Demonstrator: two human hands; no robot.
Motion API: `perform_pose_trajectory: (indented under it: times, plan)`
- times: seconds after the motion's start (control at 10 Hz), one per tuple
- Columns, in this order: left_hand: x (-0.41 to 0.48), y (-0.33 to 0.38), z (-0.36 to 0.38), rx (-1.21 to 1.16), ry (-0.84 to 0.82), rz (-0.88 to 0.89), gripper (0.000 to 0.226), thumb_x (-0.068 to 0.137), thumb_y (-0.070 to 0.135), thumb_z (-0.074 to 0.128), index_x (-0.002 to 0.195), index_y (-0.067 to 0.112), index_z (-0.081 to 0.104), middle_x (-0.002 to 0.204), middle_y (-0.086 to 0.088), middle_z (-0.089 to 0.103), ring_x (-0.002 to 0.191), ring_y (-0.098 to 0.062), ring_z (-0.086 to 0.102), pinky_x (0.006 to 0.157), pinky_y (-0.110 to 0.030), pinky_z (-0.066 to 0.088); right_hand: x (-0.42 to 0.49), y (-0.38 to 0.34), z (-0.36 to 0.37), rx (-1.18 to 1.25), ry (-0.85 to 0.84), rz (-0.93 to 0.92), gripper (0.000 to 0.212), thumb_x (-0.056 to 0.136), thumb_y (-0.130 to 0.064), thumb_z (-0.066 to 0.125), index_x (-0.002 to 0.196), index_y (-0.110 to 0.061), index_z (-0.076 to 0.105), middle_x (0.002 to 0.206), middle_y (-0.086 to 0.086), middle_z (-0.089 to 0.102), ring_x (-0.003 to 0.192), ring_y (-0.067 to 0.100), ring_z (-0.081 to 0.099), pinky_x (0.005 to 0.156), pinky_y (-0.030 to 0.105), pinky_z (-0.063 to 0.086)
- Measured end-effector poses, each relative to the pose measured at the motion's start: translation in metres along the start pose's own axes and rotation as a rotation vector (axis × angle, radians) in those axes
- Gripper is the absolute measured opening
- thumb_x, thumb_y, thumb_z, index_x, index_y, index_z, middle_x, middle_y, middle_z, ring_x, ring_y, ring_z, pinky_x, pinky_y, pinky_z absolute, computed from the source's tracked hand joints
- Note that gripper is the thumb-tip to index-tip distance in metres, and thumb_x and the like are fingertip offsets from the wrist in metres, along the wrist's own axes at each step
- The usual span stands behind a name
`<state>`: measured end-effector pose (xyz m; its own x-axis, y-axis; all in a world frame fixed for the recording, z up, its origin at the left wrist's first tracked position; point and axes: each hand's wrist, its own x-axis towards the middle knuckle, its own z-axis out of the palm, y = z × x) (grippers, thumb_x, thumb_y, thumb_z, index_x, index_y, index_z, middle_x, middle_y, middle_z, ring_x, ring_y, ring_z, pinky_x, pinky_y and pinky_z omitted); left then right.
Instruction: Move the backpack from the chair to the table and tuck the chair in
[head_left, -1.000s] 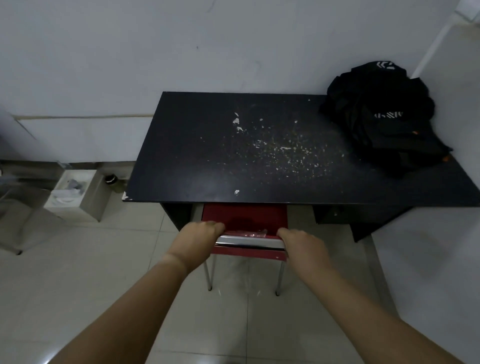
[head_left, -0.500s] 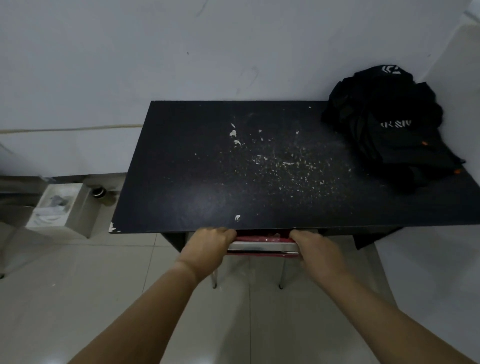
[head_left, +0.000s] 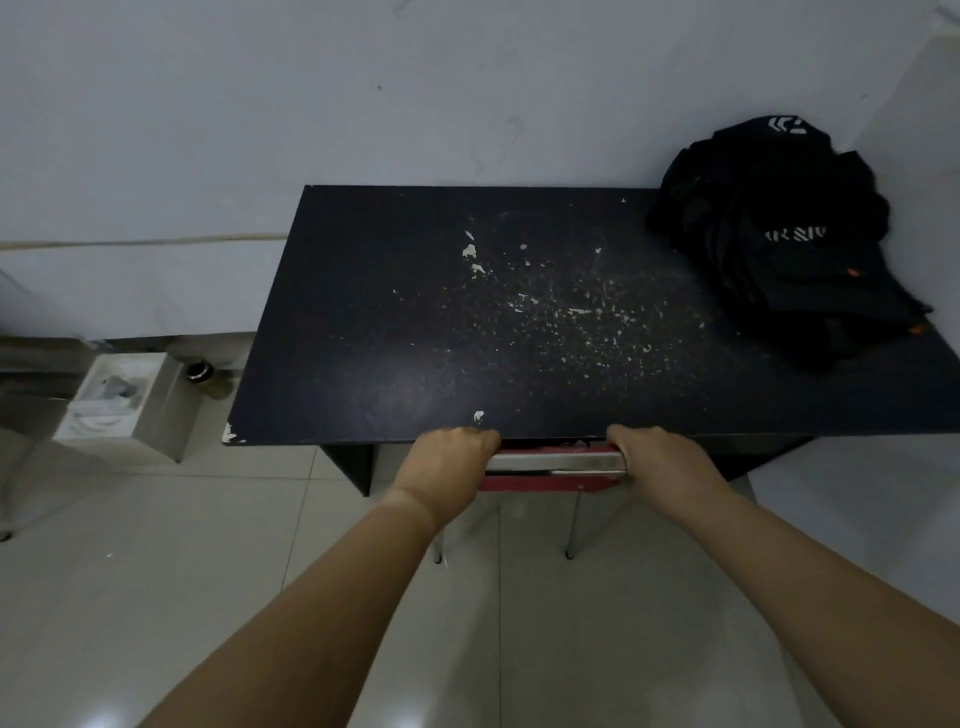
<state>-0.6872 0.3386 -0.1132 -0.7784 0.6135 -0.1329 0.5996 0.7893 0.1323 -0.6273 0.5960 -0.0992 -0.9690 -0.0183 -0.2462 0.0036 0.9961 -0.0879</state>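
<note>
The chair now sits further under the table than a second ago: its red seat is hidden beneath the tabletop. The left hand and right hand have advanced to the table's front edge.

- White wall fills the upper part of the view
- Pale glossy floor tiles with thin grout lines
- Small open box on the floor at the left, white and grey things inside, too blurred to tell what they are
- Small dark round object just beside the box, near the wall
</note>
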Motion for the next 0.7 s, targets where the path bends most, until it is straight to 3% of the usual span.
perform_pose_trajectory:
  times: [0.1,0.2,0.3,0.4,0.5,0.6,0.7]
  plan:
    - [-0.005,0.012,-0.001,0.032,0.0,-0.101,0.023,0.08,0.005,0.062,0.097,0.02,0.058,0.092,-0.001,0.07,0.078,-0.024,0.067,0.071,-0.036,0.056,-0.011,-0.009,0.007,0.069,0.06,0.082,0.02,0.081,-0.007,0.063,0.085,-0.018,0.047,0.081,0.003,0.058,0.07,0.02,0.056,0.055,0.034,0.048]
    - [-0.02,0.023,-0.006,0.062,0.004,-0.173,0.034,0.08,0.015,0.064,0.111,0.02,0.051,0.108,-0.004,0.063,0.096,-0.026,0.062,0.083,-0.039,0.05,-0.026,-0.019,0.003,0.168,0.049,0.167,0.033,0.081,-0.021,0.07,0.107,-0.016,0.049,0.1,0.005,0.056,0.09,0.024,0.057,0.066,0.037,0.051]
    - [-0.052,0.038,-0.008,0.027,-0.019,-0.225,0.064,0.081,0.022,0.063,0.137,0.015,0.033,0.138,-0.01,0.046,0.128,-0.032,0.043,0.108,-0.046,0.04,-0.051,-0.023,-0.005,0.145,-0.015,0.173,0.057,0.081,-0.031,0.069,0.128,-0.018,0.041,0.122,0.008,0.052,0.108,0.027,0.052,0.074,0.038,0.052]
    - [-0.078,0.055,-0.019,0.01,-0.105,-0.288,0.083,0.087,0.026,0.061,0.151,0.015,0.01,0.159,-0.015,0.014,0.146,-0.037,0.015,0.116,-0.051,0.026,-0.079,-0.021,-0.021,0.137,-0.083,0.162,0.078,0.083,-0.035,0.065,0.147,-0.02,0.023,0.142,0.011,0.041,0.119,0.03,0.05,0.086,0.043,0.052]
    - [-0.093,0.07,-0.035,0.008,-0.104,-0.296,0.06,0.087,0.031,0.055,0.142,0.014,0.035,0.152,-0.014,0.031,0.138,-0.035,0.032,0.11,-0.049,0.033,-0.103,-0.017,-0.041,0.135,-0.158,0.129,0.082,0.083,-0.038,0.063,0.15,-0.022,0.02,0.139,0.011,0.044,0.119,0.03,0.05,0.091,0.044,0.051]
    - [-0.097,0.083,-0.063,0.043,-0.094,-0.307,0.045,0.084,0.036,0.054,0.126,0.019,0.055,0.131,-0.006,0.055,0.122,-0.028,0.049,0.102,-0.044,0.041,-0.123,-0.009,-0.071,0.085,-0.191,0.144,0.086,0.083,-0.042,0.062,0.152,-0.025,0.013,0.149,0.012,0.035,0.13,0.032,0.041,0.1,0.046,0.046]
    - [-0.088,0.097,-0.101,-0.006,-0.071,-0.282,0.045,0.088,0.04,0.052,0.129,0.02,0.053,0.131,-0.003,0.057,0.121,-0.025,0.052,0.106,-0.044,0.038,-0.134,0.005,-0.108,0.044,-0.181,0.161,0.086,0.085,-0.045,0.06,0.152,-0.025,0.011,0.152,0.011,0.03,0.134,0.032,0.036,0.104,0.046,0.043]
